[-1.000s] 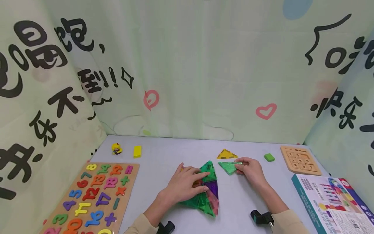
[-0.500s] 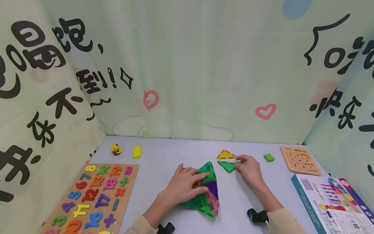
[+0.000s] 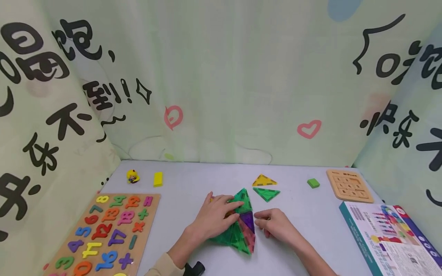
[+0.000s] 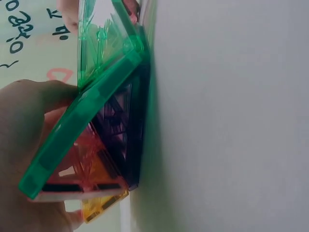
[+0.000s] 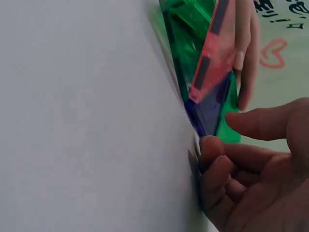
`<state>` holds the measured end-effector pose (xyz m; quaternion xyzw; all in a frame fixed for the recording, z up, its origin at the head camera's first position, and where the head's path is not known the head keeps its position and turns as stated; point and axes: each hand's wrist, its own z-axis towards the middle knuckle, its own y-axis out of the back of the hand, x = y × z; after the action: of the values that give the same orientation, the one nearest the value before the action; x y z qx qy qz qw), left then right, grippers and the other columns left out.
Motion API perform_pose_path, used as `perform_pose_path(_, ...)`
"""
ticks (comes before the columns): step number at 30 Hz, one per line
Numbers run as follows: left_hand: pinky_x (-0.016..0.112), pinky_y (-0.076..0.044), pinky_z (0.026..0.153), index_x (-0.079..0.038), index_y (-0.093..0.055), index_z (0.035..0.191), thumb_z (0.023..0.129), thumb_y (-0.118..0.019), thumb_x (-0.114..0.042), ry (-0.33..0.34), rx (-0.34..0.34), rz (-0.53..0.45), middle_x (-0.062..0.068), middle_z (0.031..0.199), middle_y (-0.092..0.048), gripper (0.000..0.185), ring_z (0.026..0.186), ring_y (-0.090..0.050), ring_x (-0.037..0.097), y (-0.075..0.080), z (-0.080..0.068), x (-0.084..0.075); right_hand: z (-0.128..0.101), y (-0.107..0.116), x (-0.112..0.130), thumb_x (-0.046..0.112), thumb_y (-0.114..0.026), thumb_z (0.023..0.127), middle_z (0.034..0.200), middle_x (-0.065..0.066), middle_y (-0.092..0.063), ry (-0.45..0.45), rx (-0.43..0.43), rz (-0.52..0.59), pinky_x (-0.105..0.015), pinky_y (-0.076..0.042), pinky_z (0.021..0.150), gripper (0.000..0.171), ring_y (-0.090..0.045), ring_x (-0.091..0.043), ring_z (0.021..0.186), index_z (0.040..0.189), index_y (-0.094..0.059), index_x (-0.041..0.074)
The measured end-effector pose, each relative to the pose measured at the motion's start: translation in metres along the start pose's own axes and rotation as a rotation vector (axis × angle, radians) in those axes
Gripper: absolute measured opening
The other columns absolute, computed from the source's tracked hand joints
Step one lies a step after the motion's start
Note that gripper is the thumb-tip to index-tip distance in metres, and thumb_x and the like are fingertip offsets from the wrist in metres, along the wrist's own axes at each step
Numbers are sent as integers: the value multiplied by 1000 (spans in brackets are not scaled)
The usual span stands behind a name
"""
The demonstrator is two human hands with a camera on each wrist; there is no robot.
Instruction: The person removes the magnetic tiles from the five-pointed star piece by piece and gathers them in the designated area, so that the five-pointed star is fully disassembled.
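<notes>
Several translucent magnetic tiles form a low built shape [image 3: 238,238] on the table, with green, purple, pink and orange pieces. My left hand [image 3: 216,217] lies over its left side and holds it with spread fingers and thumb; in the left wrist view a green tile [image 4: 82,123] slants up by the thumb. At the right side my right hand [image 3: 274,225] holds nothing. Its fingers are bent, thumb apart, fingertips close to the purple tile [image 5: 211,113] below the pink tile [image 5: 217,58]. Behind lie a loose green triangular tile [image 3: 266,194] and a yellow triangular tile [image 3: 264,180].
A wooden number board [image 3: 114,230] lies at the left, with a small yellow figure [image 3: 132,176] and a yellow block [image 3: 158,179] beyond it. To the right are a green block [image 3: 313,183], a wooden number puzzle [image 3: 349,186] and a printed box [image 3: 393,237].
My right hand has let go of the green triangular tile, leaving it flat before the yellow one, and moved toward me to the built shape's right side. The left hand stays on the shape.
</notes>
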<state>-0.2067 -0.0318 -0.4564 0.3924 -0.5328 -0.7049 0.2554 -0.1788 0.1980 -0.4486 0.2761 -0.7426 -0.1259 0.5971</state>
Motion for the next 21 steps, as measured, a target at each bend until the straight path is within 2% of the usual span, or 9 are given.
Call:
perform_pose_path(3, 66, -19, 117, -43, -52, 141, 101, -48, -45, 23, -18, -20, -4, 144, -55, 40, 137, -48, 19, 0, 1, -2, -2, -5, 1, 18, -63, 92, 63, 0, -58, -46, 61, 186, -24, -41, 47, 44, -48, -9, 48, 127, -62, -8)
perform_pose_path(7, 66, -19, 117, -42, -53, 140, 101, -50, -43, 37, -34, -39, -5, 142, -58, 39, 135, -51, 19, -1, 1, -3, 1, 0, -4, 22, -57, 95, 72, 4, -59, -154, 151, 501, -20, -41, 51, 51, -50, -5, 55, 136, -52, -9)
perform_pose_path(9, 66, -19, 117, -42, -53, 140, 100, -50, -44, 43, -38, -40, -6, 142, -58, 40, 134, -52, 19, -2, 1, -3, 3, 3, -7, 23, -55, 97, 77, 5, -60, -192, 194, 618, -19, -40, 55, 52, -52, -4, 60, 139, -49, -8)
perform_pose_path(16, 66, -21, 116, -41, -52, 141, 100, -51, -45, 49, -48, -43, -5, 143, -58, 41, 134, -53, 19, -2, 1, -3, 2, 10, -12, 19, -57, 97, 82, 6, -64, -228, 248, 831, -19, -43, 63, 47, -55, -4, 68, 138, -51, -4)
perform_pose_path(21, 66, -21, 116, -40, -53, 141, 100, -52, -44, 57, -60, -68, -6, 141, -59, 41, 133, -53, 18, -1, 0, -2, -1, 9, -12, 15, -53, 98, 83, 8, -62, -206, 256, 879, -20, -41, 64, 55, -51, -4, 71, 147, -38, -7)
